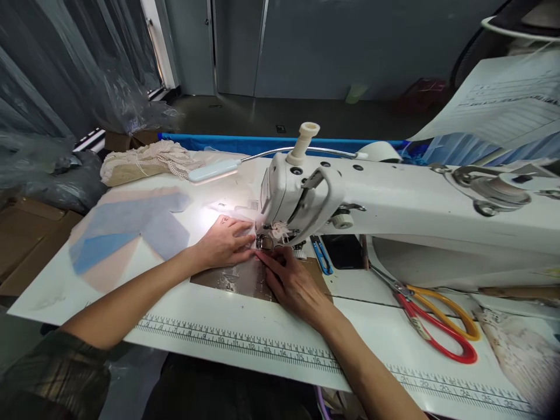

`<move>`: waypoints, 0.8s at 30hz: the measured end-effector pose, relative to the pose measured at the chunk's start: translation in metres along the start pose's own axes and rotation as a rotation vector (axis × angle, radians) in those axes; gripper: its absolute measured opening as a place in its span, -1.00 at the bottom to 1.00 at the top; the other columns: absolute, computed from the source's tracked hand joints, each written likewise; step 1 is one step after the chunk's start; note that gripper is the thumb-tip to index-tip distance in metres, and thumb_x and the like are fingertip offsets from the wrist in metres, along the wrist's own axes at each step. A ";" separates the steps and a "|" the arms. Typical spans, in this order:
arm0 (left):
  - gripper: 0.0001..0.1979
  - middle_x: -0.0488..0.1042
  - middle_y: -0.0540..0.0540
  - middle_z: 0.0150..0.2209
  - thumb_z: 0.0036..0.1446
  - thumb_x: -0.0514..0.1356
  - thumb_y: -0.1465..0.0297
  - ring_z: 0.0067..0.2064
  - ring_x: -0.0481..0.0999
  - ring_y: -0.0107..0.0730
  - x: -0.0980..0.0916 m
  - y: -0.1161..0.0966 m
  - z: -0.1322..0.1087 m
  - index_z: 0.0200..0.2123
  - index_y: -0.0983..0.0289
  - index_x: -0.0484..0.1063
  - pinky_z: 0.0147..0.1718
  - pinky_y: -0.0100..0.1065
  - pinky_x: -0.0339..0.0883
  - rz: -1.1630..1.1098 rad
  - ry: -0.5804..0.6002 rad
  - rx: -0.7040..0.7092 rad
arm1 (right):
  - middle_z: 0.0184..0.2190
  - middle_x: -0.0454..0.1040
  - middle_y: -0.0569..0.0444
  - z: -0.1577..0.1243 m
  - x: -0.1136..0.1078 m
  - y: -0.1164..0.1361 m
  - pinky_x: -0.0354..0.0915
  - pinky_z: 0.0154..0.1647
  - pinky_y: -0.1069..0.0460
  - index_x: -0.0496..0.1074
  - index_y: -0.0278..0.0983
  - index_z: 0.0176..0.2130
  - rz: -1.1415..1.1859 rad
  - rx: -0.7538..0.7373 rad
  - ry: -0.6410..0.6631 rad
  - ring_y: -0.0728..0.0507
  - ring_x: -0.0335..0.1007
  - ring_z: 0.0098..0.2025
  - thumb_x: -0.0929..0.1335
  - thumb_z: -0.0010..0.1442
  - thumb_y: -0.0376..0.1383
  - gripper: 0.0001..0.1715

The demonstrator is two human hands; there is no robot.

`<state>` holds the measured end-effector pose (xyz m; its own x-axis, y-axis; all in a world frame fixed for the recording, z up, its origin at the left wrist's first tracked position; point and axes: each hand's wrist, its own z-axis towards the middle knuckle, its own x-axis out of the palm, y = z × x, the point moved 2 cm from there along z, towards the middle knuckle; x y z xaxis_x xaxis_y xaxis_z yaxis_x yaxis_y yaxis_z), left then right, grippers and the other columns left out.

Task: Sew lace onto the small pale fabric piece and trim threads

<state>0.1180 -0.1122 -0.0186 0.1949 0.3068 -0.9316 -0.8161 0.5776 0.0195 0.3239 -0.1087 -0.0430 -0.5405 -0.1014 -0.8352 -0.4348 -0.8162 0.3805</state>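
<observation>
1. Head view: the worktop's (175,303) right half is spanned by a sewing machine (402,195).
2. Left hand (224,243) is laid flat, fingers slightly spread.
3. Right hand (300,286) is held narrow; whether anything is pinched cannot be told.
4. Sheer fabric (247,276), touched by both, is placed near the front edge's middle.

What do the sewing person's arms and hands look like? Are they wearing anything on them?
The left hand and right hand are bare, with nothing worn on them that I can see. Both forearms are bare too. The left arm has a dark, greenish-brown sleeve with a faint check-like pattern, ending near the elbow. The right sleeve isn't in view.
</observation>
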 end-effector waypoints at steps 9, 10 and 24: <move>-0.73 0.54 0.12 -0.15 0.29 0.07 0.27 -0.15 0.54 -0.36 -0.014 0.026 0.001 -0.20 0.25 0.54 -0.15 -0.31 0.45 -0.368 -0.225 -0.191 | -0.21 0.48 -0.03 0.005 -0.020 -0.007 0.45 -0.21 -0.03 0.53 -0.21 -0.07 0.190 0.217 -0.112 -0.14 0.48 -0.22 0.23 0.25 -0.35 -0.65; -0.73 0.55 0.13 -0.18 0.30 0.06 0.31 -0.18 0.55 -0.37 -0.020 0.027 0.001 -0.21 0.27 0.53 -0.17 -0.32 0.46 -0.381 -0.240 -0.194 | -0.22 0.49 -0.02 0.006 -0.022 -0.007 0.44 -0.22 -0.02 0.55 -0.21 -0.13 0.205 0.235 -0.140 -0.14 0.48 -0.21 0.23 0.23 -0.36 -0.66; -0.81 0.52 0.15 -0.24 0.24 0.19 0.36 -0.22 0.52 -0.39 -0.020 -0.017 -0.033 -0.35 0.31 0.56 -0.25 -0.37 0.44 -0.598 0.101 0.098 | -0.31 0.50 0.01 0.009 -0.019 -0.006 0.38 -0.38 0.03 0.59 -0.22 -0.22 0.252 0.319 -0.133 -0.10 0.45 -0.36 0.22 0.17 -0.36 -0.64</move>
<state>0.1098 -0.1528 -0.0127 0.5474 -0.1625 -0.8210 -0.5264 0.6958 -0.4887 0.3306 -0.0963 -0.0258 -0.7376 -0.1834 -0.6499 -0.4673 -0.5561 0.6873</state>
